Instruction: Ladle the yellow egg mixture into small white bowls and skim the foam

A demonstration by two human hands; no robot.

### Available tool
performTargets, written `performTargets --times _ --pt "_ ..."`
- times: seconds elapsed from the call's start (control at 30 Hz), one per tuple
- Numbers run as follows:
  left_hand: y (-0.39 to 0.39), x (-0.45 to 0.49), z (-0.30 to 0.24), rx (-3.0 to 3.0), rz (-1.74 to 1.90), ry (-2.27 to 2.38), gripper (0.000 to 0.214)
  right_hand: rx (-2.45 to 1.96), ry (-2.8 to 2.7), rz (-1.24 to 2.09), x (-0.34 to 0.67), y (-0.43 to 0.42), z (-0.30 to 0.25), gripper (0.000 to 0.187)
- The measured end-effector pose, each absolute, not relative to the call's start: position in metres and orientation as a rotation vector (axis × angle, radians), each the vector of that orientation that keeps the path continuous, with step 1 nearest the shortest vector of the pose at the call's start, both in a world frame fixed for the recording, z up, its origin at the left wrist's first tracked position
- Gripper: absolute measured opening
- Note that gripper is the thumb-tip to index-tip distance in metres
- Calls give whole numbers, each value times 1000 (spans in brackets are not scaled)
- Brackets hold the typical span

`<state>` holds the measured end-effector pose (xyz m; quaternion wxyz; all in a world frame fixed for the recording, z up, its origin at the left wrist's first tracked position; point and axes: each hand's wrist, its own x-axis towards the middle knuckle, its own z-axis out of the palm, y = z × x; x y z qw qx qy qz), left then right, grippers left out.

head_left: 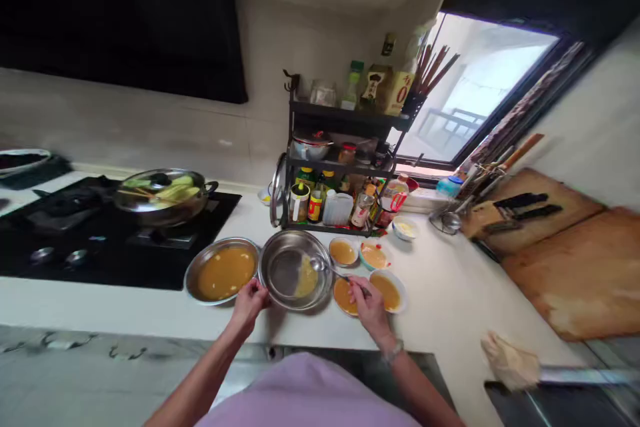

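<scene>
A steel bowl [280, 255] stands tilted on the white counter with a little yellow liquid at its bottom. My left hand [249, 301] grips its near rim. My right hand [367, 300] is closed on the handle of a metal spoon [325, 267] whose scoop rests inside that bowl. To the left sits a second steel bowl [223, 273] full of orange-yellow liquid. Around my right hand are several small bowls of the same liquid: one [343, 251], another [374, 255], a third [391, 290] and one partly under my hand [342, 296].
A black hob [90, 250] on the left carries a steel pan [163, 197] of vegetables. A black spice rack [340, 167] with jars stands behind the bowls. Wooden cutting boards [575, 267] and knives [520, 203] lie to the right, a cloth [510, 360] near the sink edge.
</scene>
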<state>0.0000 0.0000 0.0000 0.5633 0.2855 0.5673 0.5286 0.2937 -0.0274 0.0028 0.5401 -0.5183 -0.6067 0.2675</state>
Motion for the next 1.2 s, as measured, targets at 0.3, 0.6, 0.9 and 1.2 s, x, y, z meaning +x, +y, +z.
performTargets --times 0.3,0.6,0.9,1.2 --pt "2 -1 -8 674 1239 1345 39 -1376 -1048 835 283 -27 -7 34" --pt "2 -4 -4 684 1210 1315 40 -1287 -649 943 287 -30 18 36" --pt "4 -5 -15 674 1231 1341 36 -1231 -581 855 323 -27 54 31" --pt "2 -5 -14 686 1221 1327 38 -1258 -520 467 398 -15 58 32"
